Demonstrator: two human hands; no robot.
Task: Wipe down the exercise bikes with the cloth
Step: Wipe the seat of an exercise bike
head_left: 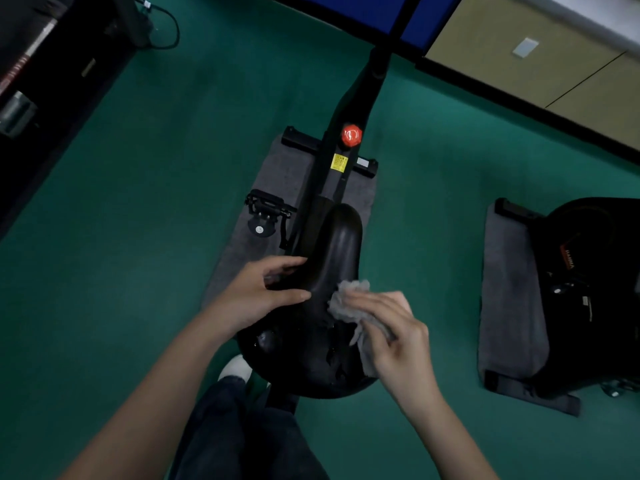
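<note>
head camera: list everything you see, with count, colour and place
bike: 1, black, centre, frame running to top
saddle: 1, black, centre, under both hands
cloth: 1, grey, on the saddle's right side
knob: 1, red, on the frame
sticker: 1, yellow, below the knob
pedal: 1, black, left of the frame
second bike: 1, black, right edge
mats: 2, grey, one under each bike
cable: 1, black, top left
floor: green, all round
shoe: 1, white, below the saddle
left hand: grips the saddle's left edge
right hand: holds the cloth against the saddle

Dim, soft overall; glare on red knob (352, 135); wide-angle edge bending.
</note>
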